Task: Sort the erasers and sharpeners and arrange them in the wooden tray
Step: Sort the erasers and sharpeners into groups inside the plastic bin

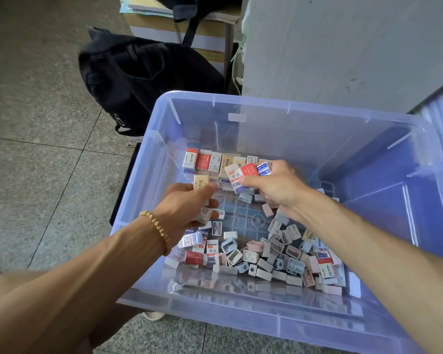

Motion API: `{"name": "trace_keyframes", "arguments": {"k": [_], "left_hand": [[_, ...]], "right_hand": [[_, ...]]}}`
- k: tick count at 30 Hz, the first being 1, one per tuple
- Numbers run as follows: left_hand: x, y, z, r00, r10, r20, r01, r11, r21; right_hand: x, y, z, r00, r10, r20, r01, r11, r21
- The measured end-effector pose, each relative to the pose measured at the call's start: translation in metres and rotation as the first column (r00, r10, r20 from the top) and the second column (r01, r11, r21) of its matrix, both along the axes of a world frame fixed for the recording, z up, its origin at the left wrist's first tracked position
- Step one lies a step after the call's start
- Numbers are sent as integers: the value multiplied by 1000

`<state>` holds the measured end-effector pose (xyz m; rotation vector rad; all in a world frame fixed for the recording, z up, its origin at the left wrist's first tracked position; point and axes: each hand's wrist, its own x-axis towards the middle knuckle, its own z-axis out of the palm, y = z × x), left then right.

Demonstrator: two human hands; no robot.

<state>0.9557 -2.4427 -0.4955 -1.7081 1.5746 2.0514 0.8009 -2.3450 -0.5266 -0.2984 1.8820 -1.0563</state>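
Speckled floor tiles [41, 139] surround a clear blue bin [384, 159]. Both my forearms reach into the bin. My left hand [187, 205], beaded bracelet [157, 231] at its wrist, grips tan erasers [201, 181]; my right hand [274, 185] pinches several erasers [243, 173]. Loose sharpeners [271, 254] lie along the bin's near wall; one eraser there reads "2B" [326, 270].

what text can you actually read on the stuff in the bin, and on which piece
"2B" on the white and red eraser at the left end of the back row.
"2B" on the white and red eraser in the loose pile at the bin's near right.
"考试" on the white eraser in the near left pile.
Print on the erasers in the left hand and right hand, and on the rest, is too small or blurred to read.
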Motion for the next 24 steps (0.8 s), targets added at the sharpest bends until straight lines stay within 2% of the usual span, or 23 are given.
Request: {"name": "trace_keyframes", "arguments": {"k": [4, 10, 13, 21, 24], "left_hand": [[14, 5, 8, 999, -43, 29, 42, 999, 21], [22, 10, 16, 1000, -31, 0, 31, 999, 17], [20, 8, 17, 1000, -13, -18, 13, 1000, 12], [18, 6, 20, 996, 46, -78, -43, 998, 39], [18, 7, 21, 995, 48, -91, -44, 998, 40]], "right_hand": [[12, -38, -15, 989, -134, -67, 135, 991, 8], [33, -81, -17, 981, -167, -98, 172, 984, 44], [32, -83, -11, 980, -162, -114, 171, 982, 78], [25, -69, -15, 951, -278, -133, 291, 952, 95], [25, -72, -15, 957, -238, -167, 258, 959, 113]]}}
